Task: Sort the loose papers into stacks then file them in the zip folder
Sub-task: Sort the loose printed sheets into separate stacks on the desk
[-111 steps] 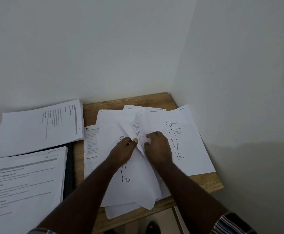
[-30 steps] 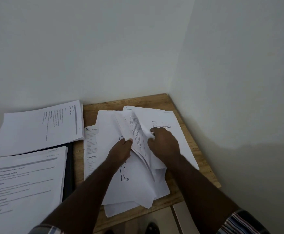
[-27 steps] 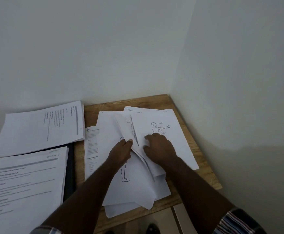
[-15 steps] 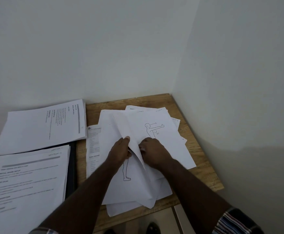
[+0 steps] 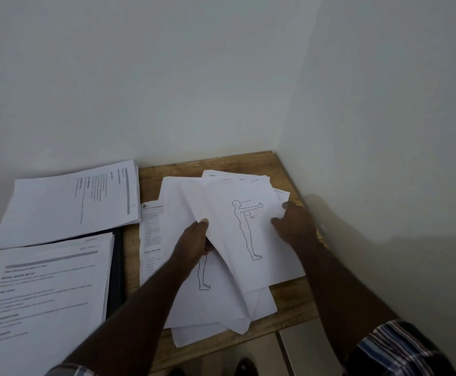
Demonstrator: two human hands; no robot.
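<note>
A loose pile of white papers lies fanned on the wooden table. My left hand pinches the lifted left edge of several sheets. On top lies a sheet with a standing figure drawing, and my right hand holds its right edge. Two sorted stacks sit at the left: a far stack and a near stack that rests on the dark zip folder. A text sheet peeks out at the pile's left.
White walls close the table's far side and right side, forming a corner. The table's front edge runs just below the pile, with the floor and my shoes beneath. Bare wood shows at the far edge behind the pile.
My right hand has slid from the middle of the pile out to the figure sheet's right edge, spreading that sheet flat. My left hand keeps its pinch on the lifted sheets.
</note>
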